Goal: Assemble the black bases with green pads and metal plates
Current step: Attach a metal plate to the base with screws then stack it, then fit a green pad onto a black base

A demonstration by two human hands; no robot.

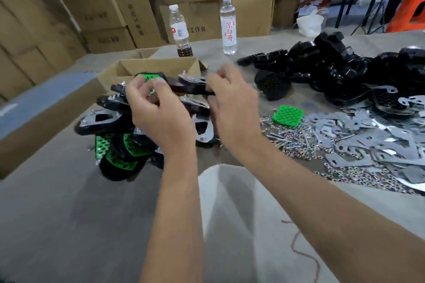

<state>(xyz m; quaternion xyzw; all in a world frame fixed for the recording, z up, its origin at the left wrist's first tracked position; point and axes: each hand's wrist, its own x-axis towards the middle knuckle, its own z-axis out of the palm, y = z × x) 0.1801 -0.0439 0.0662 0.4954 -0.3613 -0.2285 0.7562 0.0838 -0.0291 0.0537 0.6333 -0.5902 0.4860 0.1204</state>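
Work in progress at an assembly bench, seen from the head camera. Both hands hold one black base [184,86] above the bench: the left hand [158,110] curls its fingers round the end that carries a green pad [149,76], and the right hand [232,103] grips the opposite end, where a metal plate [190,79] already sits; motion blur hides the exact finger placement. Directly beneath and beyond the left hand lies a heap of finished units [128,126], black bases bearing both green pads and shiny plates, which suggests that a good share of the work is done. An open cardboard box [128,69] stands just behind this heap. Much remains, by the look of it: well to the right of the right hand rises a large pile of bare black bases [326,71], with loose metal plates [372,140] spread below it and small nuts and screws [296,142] scattered nearer the right wrist. A single loose green pad [288,115] lies just right of the right hand. The unit in hand appears close to completion.
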